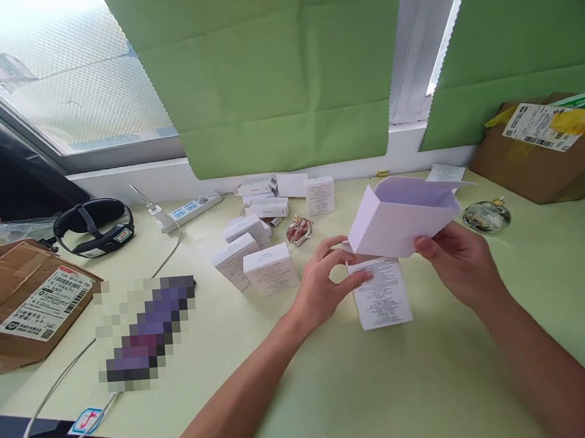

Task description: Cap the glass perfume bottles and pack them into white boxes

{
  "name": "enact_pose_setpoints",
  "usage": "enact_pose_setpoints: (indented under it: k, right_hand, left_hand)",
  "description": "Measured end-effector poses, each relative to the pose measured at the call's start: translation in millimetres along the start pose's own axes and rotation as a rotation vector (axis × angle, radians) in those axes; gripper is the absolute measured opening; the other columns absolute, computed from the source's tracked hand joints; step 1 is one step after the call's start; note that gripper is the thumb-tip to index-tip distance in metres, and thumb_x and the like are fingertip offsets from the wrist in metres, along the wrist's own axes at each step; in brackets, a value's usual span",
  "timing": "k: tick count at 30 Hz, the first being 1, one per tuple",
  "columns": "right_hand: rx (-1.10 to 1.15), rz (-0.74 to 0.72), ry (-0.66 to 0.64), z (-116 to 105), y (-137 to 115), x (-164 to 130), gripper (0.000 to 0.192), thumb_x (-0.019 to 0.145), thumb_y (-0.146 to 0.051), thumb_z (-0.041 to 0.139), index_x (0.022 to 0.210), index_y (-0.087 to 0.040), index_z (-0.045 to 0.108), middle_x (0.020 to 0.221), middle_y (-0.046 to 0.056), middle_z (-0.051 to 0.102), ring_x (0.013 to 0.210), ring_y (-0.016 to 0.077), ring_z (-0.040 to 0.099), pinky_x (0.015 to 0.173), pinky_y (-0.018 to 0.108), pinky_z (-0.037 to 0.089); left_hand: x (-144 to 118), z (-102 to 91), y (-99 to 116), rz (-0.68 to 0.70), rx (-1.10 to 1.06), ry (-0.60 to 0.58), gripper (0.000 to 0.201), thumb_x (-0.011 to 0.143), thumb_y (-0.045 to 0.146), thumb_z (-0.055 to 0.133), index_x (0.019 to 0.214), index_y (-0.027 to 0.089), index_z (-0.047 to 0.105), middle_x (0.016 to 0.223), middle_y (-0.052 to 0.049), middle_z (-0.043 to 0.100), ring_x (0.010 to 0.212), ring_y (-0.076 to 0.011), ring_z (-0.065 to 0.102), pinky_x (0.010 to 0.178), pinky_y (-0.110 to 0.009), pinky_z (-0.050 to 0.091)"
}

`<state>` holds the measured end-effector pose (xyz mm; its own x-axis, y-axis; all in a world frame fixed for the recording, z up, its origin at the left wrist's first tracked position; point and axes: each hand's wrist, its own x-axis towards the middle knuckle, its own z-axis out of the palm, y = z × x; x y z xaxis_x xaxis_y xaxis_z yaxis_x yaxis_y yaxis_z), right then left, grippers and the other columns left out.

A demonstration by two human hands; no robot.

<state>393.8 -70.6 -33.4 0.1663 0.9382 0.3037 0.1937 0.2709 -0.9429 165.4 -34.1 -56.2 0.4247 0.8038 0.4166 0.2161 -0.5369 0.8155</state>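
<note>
My right hand [458, 261] grips a white folded card insert [400, 218], open at its top, tilted above the pale green table [434, 382]. My left hand [322, 283] has fingers on the upper edge of a white printed box [380, 293] that stands just under the insert. Several closed white boxes [270, 268] stand and lie to the left of my left hand. A small pink glass bottle [299, 230] sits among them. A round clear glass bottle [486, 216] with a gold cap rests to the right of the insert.
A brown parcel [25, 304] lies at the left, another cardboard box [543, 151] at the back right. A white power strip [191, 209], its cable, and a black head strap [95, 226] lie at the back left. Green blinds [272, 73] cover the window.
</note>
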Motion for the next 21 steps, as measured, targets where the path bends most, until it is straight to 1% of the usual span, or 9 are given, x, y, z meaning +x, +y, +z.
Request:
enact_pose_setpoints:
  k: [3,5,7,8,11,14,15,17,21]
  right_hand:
    - [-0.017,-0.056,-0.013,-4,-11,2,0.027,0.085,-0.050,0.073,0.107,-0.035,0.074,0.108,0.002,0.076,0.104,0.0273,0.071,0.083,0.042,0.062]
    - [-0.074,-0.070,-0.044,-8,-20,7,0.028,0.084,-0.047,0.074,0.108,-0.034,0.075,0.107,0.002,0.076,0.102,0.0269,0.071,0.082,0.040,0.062]
    - [-0.148,-0.079,-0.114,-15,-32,15,0.029,0.083,-0.044,0.076,0.110,-0.034,0.075,0.108,0.002,0.076,0.101,0.0264,0.071,0.084,0.039,0.062]
    - [-0.179,-0.079,-0.171,-18,-40,20,0.031,0.083,-0.042,0.076,0.112,-0.034,0.075,0.111,0.002,0.075,0.103,0.0260,0.070,0.086,0.038,0.061]
    - [-0.232,-0.064,-0.403,-25,-63,39,0.037,0.086,-0.040,0.074,0.122,-0.034,0.072,0.122,0.002,0.073,0.106,0.0251,0.069,0.089,0.037,0.059]
    - [-0.300,-0.050,-0.592,-19,-79,55,0.043,0.086,-0.042,0.074,0.128,-0.035,0.069,0.124,0.002,0.072,0.107,0.0253,0.070,0.088,0.035,0.059]
    - [-0.323,-0.054,-0.625,-15,-82,58,0.044,0.085,-0.043,0.074,0.128,-0.036,0.069,0.124,0.001,0.073,0.107,0.0253,0.070,0.087,0.036,0.058]
    - [-0.362,-0.078,-0.645,-5,-84,62,0.044,0.085,-0.046,0.073,0.128,-0.039,0.069,0.122,-0.001,0.073,0.104,0.0251,0.071,0.086,0.036,0.058]
    - [-0.448,-0.172,-0.581,6,-78,66,0.041,0.086,-0.051,0.069,0.126,-0.040,0.070,0.119,-0.002,0.075,0.097,0.0249,0.072,0.077,0.036,0.057]
  left_hand:
    - [0,0.7,1,0.167,0.135,0.121,0.015,0.087,0.033,0.074,0.095,0.023,0.066,0.130,-0.009,0.061,0.124,-0.0273,0.058,0.101,-0.044,0.052]
    - [-1,2.3,0,0.199,0.128,0.149,0.022,0.087,0.031,0.074,0.106,0.025,0.064,0.128,-0.010,0.063,0.118,-0.0253,0.062,0.098,-0.043,0.053]
    - [-1,4.1,-2,0.164,0.074,0.155,0.031,0.086,0.031,0.074,0.113,0.025,0.060,0.126,-0.009,0.065,0.112,-0.0233,0.065,0.096,-0.042,0.055]
    - [-1,5.0,-3,0.136,0.036,0.154,0.034,0.086,0.031,0.075,0.114,0.025,0.059,0.123,-0.008,0.066,0.109,-0.0223,0.066,0.096,-0.041,0.055]
    - [0,7.2,-6,0.049,-0.094,0.147,0.040,0.083,0.031,0.078,0.116,0.025,0.056,0.116,-0.006,0.068,0.102,-0.0199,0.069,0.096,-0.042,0.057]
    - [1,8.2,-7,-0.030,-0.207,0.144,0.046,0.079,0.031,0.082,0.116,0.023,0.055,0.114,-0.005,0.069,0.101,-0.0190,0.070,0.097,-0.043,0.057]
    - [1,8.3,-7,-0.048,-0.234,0.147,0.047,0.079,0.031,0.082,0.116,0.023,0.055,0.114,-0.006,0.069,0.101,-0.0190,0.070,0.098,-0.043,0.057]
    - [1,8.5,-6,-0.075,-0.274,0.153,0.049,0.078,0.031,0.083,0.118,0.023,0.054,0.115,-0.006,0.070,0.103,-0.0195,0.070,0.099,-0.043,0.056]
    - [0,8.7,-5,-0.109,-0.301,0.167,0.054,0.077,0.032,0.084,0.121,0.024,0.054,0.115,-0.007,0.071,0.105,-0.0212,0.070,0.099,-0.043,0.056]
